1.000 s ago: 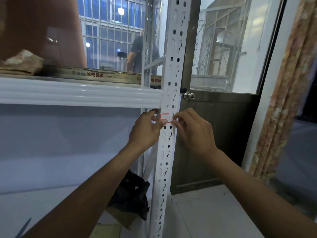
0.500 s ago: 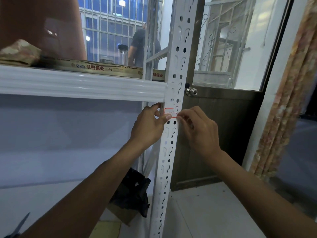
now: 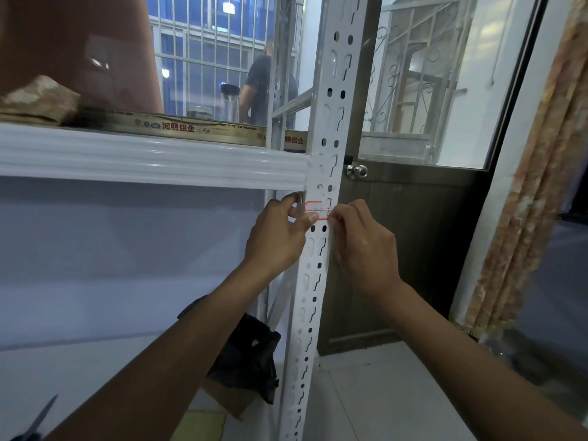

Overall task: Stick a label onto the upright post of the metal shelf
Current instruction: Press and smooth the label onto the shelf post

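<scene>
While the left hand point(image 3: 276, 234) thumbs the label's point(image 3: 316, 211) left end against the post point(image 3: 321, 186), the right hand point(image 3: 362, 240) pinches its right end at the post's right edge. The label sits across the post face, just under the shelf point(image 3: 152, 160) rail.

A small white label with a red border point(image 3: 315, 211) is pressed flat against the white perforated metal upright post point(image 3: 321, 173), just below the white ribbed shelf beam point(image 3: 152, 160). Its left end is held by the left hand point(image 3: 280, 237), its right end pinched by the right hand point(image 3: 362, 243).
</scene>
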